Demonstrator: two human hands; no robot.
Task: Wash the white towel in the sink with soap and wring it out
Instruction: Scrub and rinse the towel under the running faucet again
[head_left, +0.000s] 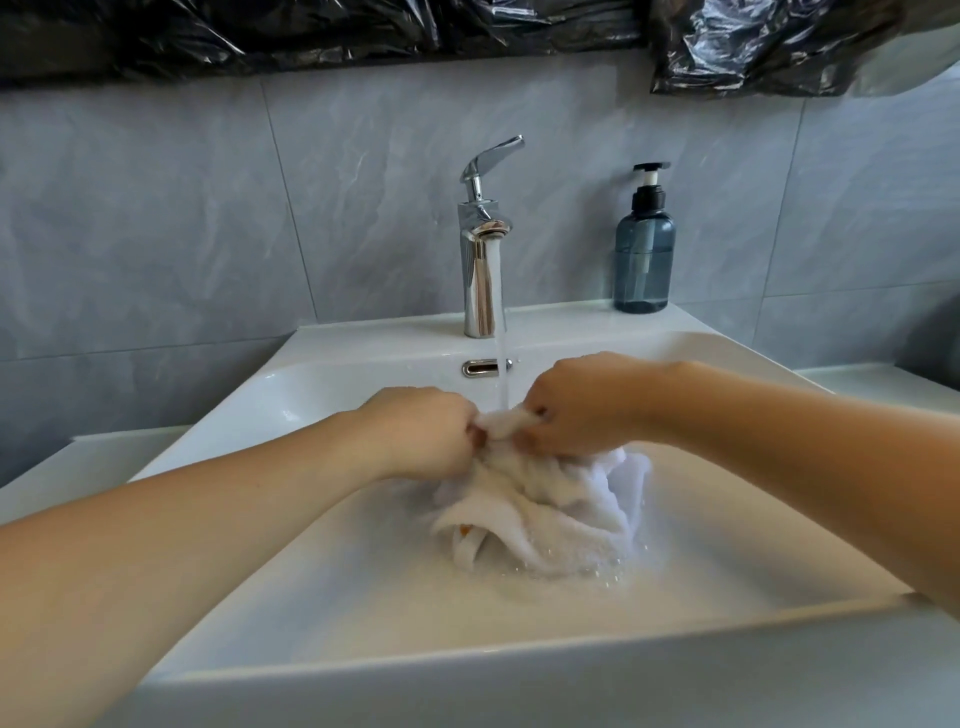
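The wet white towel (535, 512) is bunched in the middle of the white sink (363, 582), its lower folds lying in milky water. My left hand (421, 434) and my right hand (576, 402) each grip a bunch of its upper edge, knuckles close together, directly under the running stream from the chrome tap (483, 249). A small orange mark shows in a lower fold. The blue-grey soap pump bottle (644, 249) stands on the sink's back ledge to the right of the tap.
Grey tiled wall rises behind the sink. Black plastic sheeting (753, 47) hangs along the top. The overflow slot (480, 368) sits below the tap. White countertop extends on both sides of the basin.
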